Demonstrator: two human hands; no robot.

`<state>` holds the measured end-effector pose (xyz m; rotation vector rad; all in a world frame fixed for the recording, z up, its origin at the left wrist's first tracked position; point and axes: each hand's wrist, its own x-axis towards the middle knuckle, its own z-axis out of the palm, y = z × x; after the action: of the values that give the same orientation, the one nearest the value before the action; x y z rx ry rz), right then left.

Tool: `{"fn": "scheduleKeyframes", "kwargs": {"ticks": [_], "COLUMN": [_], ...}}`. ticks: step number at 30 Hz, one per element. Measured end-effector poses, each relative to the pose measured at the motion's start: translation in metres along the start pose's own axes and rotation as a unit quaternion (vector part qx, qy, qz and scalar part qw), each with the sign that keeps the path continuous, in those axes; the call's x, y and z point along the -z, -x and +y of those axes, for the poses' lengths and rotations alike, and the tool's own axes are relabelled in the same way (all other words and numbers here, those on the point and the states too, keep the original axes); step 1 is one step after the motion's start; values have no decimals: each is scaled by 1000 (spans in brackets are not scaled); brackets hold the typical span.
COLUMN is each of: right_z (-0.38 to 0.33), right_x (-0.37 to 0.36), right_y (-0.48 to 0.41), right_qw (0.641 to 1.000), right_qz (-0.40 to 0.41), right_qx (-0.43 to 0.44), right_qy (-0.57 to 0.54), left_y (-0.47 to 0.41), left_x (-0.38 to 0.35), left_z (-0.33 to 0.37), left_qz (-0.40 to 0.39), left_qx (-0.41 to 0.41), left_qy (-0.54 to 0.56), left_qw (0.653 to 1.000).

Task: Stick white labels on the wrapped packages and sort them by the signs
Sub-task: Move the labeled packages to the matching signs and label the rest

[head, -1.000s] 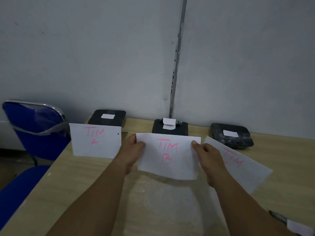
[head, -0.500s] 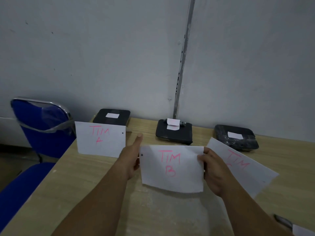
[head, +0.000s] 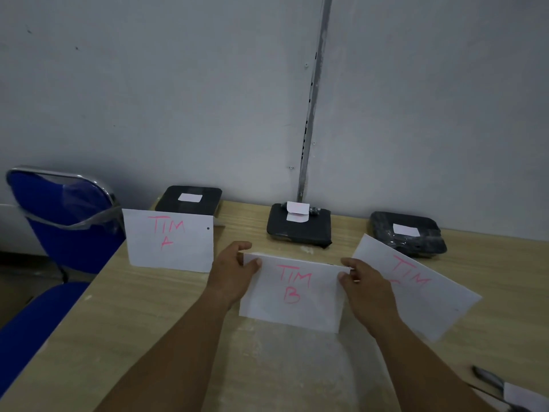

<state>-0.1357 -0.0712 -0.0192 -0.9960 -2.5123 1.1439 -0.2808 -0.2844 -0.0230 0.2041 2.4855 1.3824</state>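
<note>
Head: wooden table (head: 142, 322), grey wall (head: 148, 99)

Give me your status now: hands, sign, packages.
Left hand and right hand pinch the TIM B sign by its side edges. Middle package behind it, labelled. Nothing in the way.

White signs (head: 292, 292) carry pink lettering; black wrapped packages (head: 298, 226) bear white labels (head: 406, 230); the worktop (head: 148, 322) is pale woodgrain; at 9 o'clock, a blue chair (head: 59, 215).

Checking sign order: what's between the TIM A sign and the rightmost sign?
The TIM B sign, held by the left hand and right hand; head view.
</note>
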Motion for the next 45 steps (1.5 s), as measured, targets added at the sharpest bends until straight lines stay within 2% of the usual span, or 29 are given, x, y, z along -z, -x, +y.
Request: {"fn": "scheduleKeyframes", "kwargs": {"ticks": [2,7,9,11,13,15,17,19,22,26,31,39,45], "right_z": [0,-1,0,5,17,31,51,76,110,158,204,232,243], "right_x": [0,3,7,14,26,42,62,85,116,156,184,192,190], "right_y": [-1,-1,3,8,15,24,38,54,75,108,142,155,150], "right_qw": [1000,1000,999,998,996,993,992,990,986,978,970,969,972], "right_qz": [0,-3,3,19,36,35,33,39,60,106,114,123,96], "right_qx": [1,-11,-13,-15,-14,-12,-17,-26,-49,-112,-166,-178,-169], "right_qy": [16,27,43,62,86,112,119,136,146,139,135,118,131], "left_y": [-1,-1,6,16,29,42,61,86,118,153,180,192,183], "left_x": [-2,-4,-5,-10,-25,-46,-78,-114,-156,-201,-240,-261,-272], "left_z": [-1,-2,1,7,16,27,42,58,72,84,81,87,80], "left_qz": [23,39,118,236,298,259,181,113,39,-72,-158,-182,-191], "left_qx": [-14,-10,-25,-105,-233,-358,-449,-504,-538,-537,-517,-481,-393], "left_qy": [-53,-97,-138,-195,-219,-225,-222,-216,-212,-255,-314,-347,-424], "left_qw": [998,994,983,946,899,868,846,829,815,801,780,785,793]}}
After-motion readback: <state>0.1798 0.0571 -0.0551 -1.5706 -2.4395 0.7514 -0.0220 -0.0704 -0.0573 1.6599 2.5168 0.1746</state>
